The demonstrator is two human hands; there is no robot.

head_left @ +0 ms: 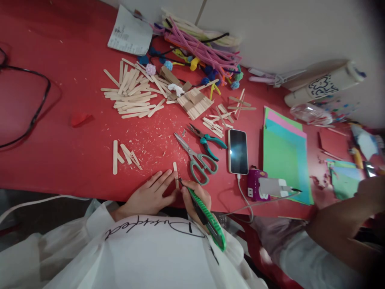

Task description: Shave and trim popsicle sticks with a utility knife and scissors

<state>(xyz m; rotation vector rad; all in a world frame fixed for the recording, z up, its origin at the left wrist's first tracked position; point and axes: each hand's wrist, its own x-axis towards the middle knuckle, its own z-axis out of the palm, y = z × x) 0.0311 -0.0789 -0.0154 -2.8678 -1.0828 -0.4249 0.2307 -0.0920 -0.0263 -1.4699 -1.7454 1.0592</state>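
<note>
My right hand (195, 199) is closed around a green and black utility knife (207, 216), its tip angled down at a wooden craft stick (175, 166) near the table's front edge. My left hand (153, 194) lies flat on the red table with its fingers spread, the fingertips touching the side of that stick. The stick's lower end is partly hidden by my hands. Left of them lie one whole craft stick (115, 157) and several cut pieces (129, 154). Grey-handled scissors (197, 158) and teal-handled pliers (209, 140) rest just beyond my right hand.
Wood shavings (150, 136) litter the table. Farther back are a craft-stick pile (132, 92), a joined stick panel (195, 103) and pink pipe cleaners (204, 48). A charging phone (238, 151) and coloured paper (282, 156) lie right. Another person's arm (339, 212) rests at far right.
</note>
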